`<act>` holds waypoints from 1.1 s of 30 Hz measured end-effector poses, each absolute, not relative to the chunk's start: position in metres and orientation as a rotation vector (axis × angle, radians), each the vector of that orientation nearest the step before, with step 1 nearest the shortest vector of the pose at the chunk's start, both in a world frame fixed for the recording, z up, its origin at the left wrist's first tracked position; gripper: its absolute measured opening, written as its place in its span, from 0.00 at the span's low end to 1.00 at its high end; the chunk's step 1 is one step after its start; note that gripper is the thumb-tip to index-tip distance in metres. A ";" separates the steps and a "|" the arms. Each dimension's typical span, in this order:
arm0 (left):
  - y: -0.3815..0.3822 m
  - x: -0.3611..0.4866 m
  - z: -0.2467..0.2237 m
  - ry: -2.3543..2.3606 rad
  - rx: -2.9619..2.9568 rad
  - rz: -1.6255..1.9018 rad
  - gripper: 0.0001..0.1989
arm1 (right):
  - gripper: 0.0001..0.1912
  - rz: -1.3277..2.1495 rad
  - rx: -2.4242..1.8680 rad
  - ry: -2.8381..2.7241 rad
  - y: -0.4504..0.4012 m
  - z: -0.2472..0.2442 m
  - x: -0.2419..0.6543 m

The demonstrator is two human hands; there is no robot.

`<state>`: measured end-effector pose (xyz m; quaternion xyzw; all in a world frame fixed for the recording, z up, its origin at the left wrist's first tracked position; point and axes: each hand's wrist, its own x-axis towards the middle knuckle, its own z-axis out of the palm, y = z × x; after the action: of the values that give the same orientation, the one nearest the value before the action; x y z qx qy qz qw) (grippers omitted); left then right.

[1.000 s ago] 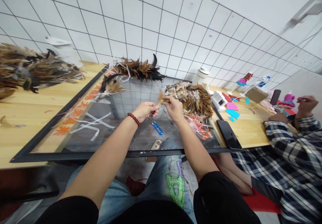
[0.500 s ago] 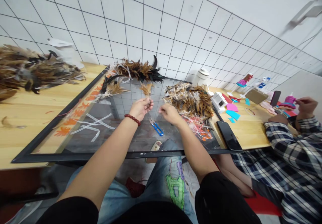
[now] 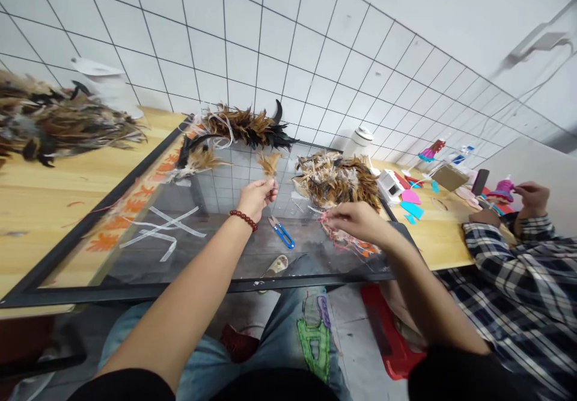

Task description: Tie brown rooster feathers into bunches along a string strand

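Note:
My left hand (image 3: 258,198) pinches the base of a small tan feather bunch (image 3: 269,164), which stands up from the fingertips over the glass top. On the right, my right hand (image 3: 354,219) hangs palm down above a heap of pink and white scraps (image 3: 345,240). Its fingers point left and curl downward, hiding whatever may be under them. Blue thread snips (image 3: 283,234) lie on the glass between both hands. Just behind my right hand is a pile of brown and cream feathers (image 3: 336,178).
White strips (image 3: 164,229) lie crossed at left. Dark feathers (image 3: 247,125) rest along the back, and a bigger feather heap (image 3: 58,121) is at far left. A white bottle (image 3: 359,141) stands by the wall. At right, a person's hand (image 3: 532,199) holds a pink item.
My right hand has moved right, from beside my left hand to over the pink scraps, and its forearm now covers the phone. My left hand keeps the feather bunch and shifts slightly.

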<state>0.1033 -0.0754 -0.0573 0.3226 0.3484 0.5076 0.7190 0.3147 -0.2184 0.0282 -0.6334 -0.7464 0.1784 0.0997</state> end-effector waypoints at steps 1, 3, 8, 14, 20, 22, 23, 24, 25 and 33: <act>-0.075 0.104 -0.059 0.780 0.729 1.127 0.04 | 0.12 0.359 -1.906 -2.186 -0.199 0.016 0.304; -0.075 0.104 -0.061 0.797 0.753 1.132 0.04 | 0.13 0.163 -2.030 -2.151 -0.163 -0.010 0.283; -0.072 0.106 -0.066 0.844 0.798 1.143 0.05 | 0.10 0.009 -2.291 -2.058 -0.124 -0.056 0.257; -0.073 0.104 -0.063 0.833 0.768 1.093 0.06 | 0.10 -0.117 -1.938 -2.183 -0.135 -0.056 0.268; -0.077 0.101 -0.057 0.826 0.773 0.821 0.07 | 0.11 -0.572 -1.723 -2.518 -0.134 -0.031 0.252; -0.077 0.100 -0.056 0.824 0.767 0.784 0.07 | 0.11 -0.653 -1.691 -2.596 -0.130 -0.025 0.246; -0.076 0.099 -0.056 0.832 0.763 0.775 0.07 | 0.11 -0.681 -1.686 -2.616 -0.127 -0.022 0.245; -0.076 0.099 -0.055 0.839 0.760 0.766 0.06 | 0.11 -0.703 -1.682 -2.629 -0.125 -0.020 0.244; -0.076 0.098 -0.054 0.843 0.758 0.759 0.05 | 0.12 -0.717 -1.676 -2.642 -0.123 -0.019 0.243; -0.078 0.099 -0.053 0.738 0.804 0.690 0.04 | 0.12 -0.638 -1.594 -2.623 -0.115 -0.018 0.249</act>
<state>0.0988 -0.0779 -0.0533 0.3748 0.3437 0.3217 0.7987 0.2493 -0.1148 -0.0178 -0.5084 -0.8367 -0.2035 0.0037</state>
